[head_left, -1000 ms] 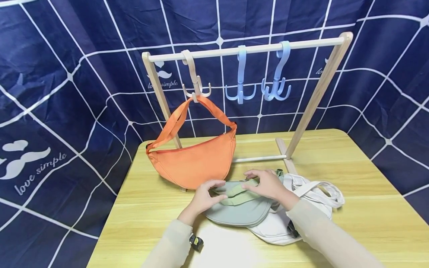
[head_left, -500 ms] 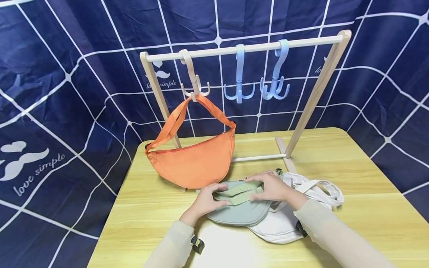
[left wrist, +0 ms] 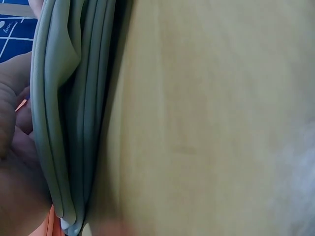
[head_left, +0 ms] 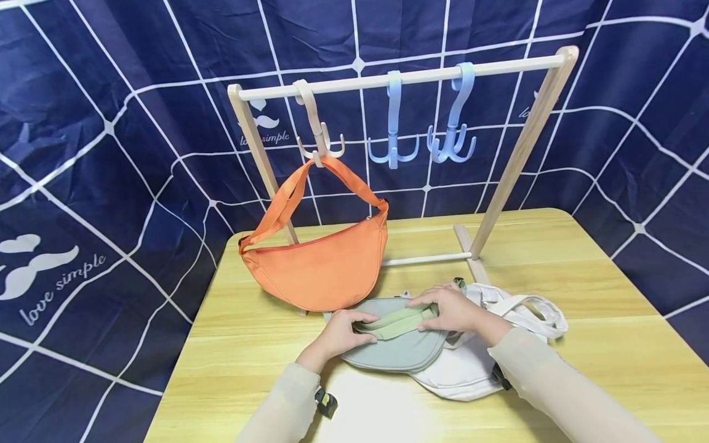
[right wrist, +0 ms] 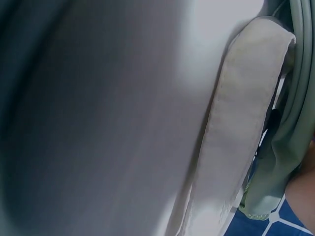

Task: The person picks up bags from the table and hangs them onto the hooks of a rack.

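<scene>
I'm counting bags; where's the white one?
In the head view, the white bag lies right of centre on the table, partly hidden by the green bag.

We have a table (head_left: 598,289) with a yellowish wood-grain top and rounded far corners, washed out by glare near its front. On it we see the feet of a wooden rack (head_left: 520,154) and a white bag (head_left: 465,376), its strap looped rightward, while a grey-green bag (head_left: 388,355) lies partly on the table, overlapping the white one's left side.
</scene>
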The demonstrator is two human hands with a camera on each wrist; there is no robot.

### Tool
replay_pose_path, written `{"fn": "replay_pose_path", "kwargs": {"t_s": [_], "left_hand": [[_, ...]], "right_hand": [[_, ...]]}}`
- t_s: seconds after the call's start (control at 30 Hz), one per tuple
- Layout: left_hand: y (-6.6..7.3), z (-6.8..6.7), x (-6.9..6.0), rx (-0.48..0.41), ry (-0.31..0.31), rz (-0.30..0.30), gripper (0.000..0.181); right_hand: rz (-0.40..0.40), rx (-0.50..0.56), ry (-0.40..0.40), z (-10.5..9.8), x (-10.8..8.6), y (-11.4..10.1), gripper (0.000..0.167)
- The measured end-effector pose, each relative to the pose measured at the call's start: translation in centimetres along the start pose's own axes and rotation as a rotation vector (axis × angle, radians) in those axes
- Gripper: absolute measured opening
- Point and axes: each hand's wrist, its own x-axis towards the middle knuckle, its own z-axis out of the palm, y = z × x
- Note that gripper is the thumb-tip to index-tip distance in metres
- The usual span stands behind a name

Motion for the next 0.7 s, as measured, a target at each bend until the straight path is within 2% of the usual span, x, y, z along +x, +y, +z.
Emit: {"fn": "replay_pose_path", "kwargs": {"t_s": [0.17, 0.33, 0.5, 0.7], "left_hand": [[-0.06, 0.06, -0.01, -0.03, 0.004, -0.014, 0.025], [0.07, 0.14, 0.0, -0.055, 0.009, -0.034, 0.017], [0.25, 0.13, -0.05, -0.064, 0.026, -0.033, 0.013], [0.57, 0.12, -0.02, -0.123, 0.064, -0.021, 0.009]], "right_hand": [[-0.003, 0.029, 0.002, 0.1, 0.04, 0.02, 0.041], [-0.036, 0.012, 0.026, 0.54, 0.13, 0.24, 0.034], [-0.075, 0.013, 0.027, 0.74, 0.16, 0.18, 0.027], [-0.075, 0.011, 0.005, 0.58, 0.06, -0.15, 0.024]]}}
